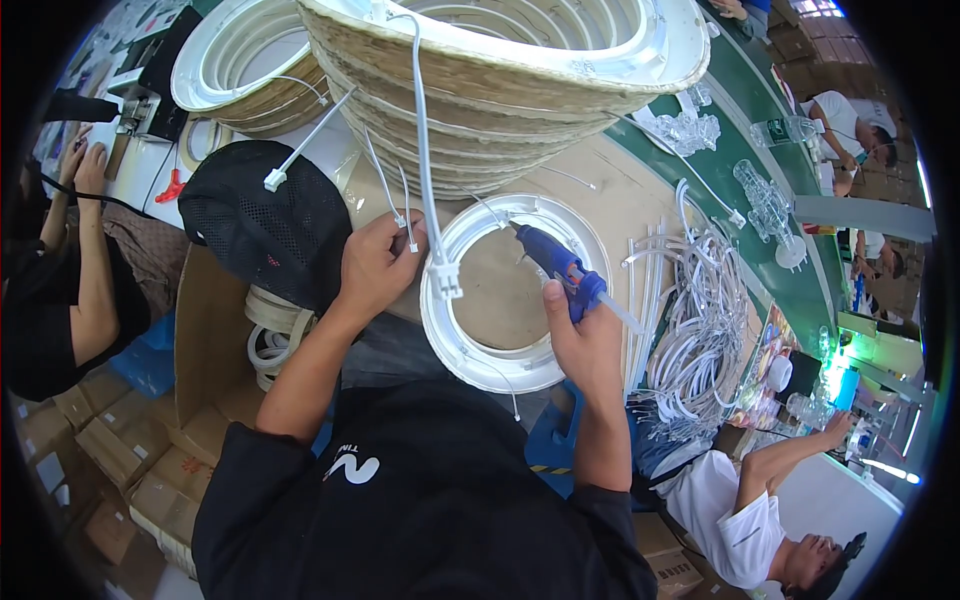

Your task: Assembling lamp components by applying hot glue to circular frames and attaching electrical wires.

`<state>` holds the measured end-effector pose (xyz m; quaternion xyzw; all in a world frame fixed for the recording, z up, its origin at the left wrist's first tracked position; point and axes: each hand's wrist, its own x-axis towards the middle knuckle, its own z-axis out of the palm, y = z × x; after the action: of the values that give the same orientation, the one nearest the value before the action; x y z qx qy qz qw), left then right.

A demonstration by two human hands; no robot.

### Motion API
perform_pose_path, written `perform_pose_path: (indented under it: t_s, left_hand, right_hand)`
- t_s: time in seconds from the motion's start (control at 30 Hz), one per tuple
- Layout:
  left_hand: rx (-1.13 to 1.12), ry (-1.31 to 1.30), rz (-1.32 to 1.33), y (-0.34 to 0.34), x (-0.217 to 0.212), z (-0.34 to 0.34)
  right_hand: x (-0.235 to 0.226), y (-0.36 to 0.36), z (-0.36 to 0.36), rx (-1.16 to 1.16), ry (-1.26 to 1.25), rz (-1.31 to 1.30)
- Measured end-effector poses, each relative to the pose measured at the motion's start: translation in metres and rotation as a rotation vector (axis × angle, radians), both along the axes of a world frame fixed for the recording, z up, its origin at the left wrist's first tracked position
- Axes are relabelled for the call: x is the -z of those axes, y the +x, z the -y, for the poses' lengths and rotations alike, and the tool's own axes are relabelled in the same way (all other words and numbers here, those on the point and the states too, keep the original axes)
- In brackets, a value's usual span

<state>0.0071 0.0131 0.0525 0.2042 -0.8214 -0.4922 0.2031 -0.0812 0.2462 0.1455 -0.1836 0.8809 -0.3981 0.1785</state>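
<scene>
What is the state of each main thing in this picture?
Blue plastic glue gun: held in right hand
Round white ring: lying flat
Brown-sided white rings: stacked
Thin white cables: loosely coiled, heaped
Brown cardboard box: open
Left hand: fingers curled, grip unclear

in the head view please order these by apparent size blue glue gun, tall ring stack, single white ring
1. Tall ring stack, though nearness to the camera may enlarge it
2. Single white ring, by its outline
3. Blue glue gun

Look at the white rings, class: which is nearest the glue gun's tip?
The lone ring between the left hand and right hand: the tip of the glue gun is at its far side. Those beyond it sit in stacks.
</scene>
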Motion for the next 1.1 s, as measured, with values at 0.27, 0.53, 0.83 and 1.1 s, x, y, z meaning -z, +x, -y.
perform_pose_path:
  t_s: [0.27,0.53,0.83,1.1]
  left_hand:
    - [0.11,0.245,0.027,0.009,-0.011,0.005]
    - [0.483,0.079,0.356,0.019,-0.061,0.007]
    - [0.535,0.274,0.274,-0.016,-0.047,0.017]
    - [0.041,0.285,-0.082,0.008,-0.002,-0.006]
  right_hand:
    - [-0.013,0.008,-0.025,0.069,-0.249,0.13]
    - [-0.011,0.025,-0.052,0.002,-0.313,0.215]
    - [0.004,0.02,-0.018,-0.117,-0.084,0.083]
    - [0.003,0.017,-0.001,-0.142,-0.041,0.044]
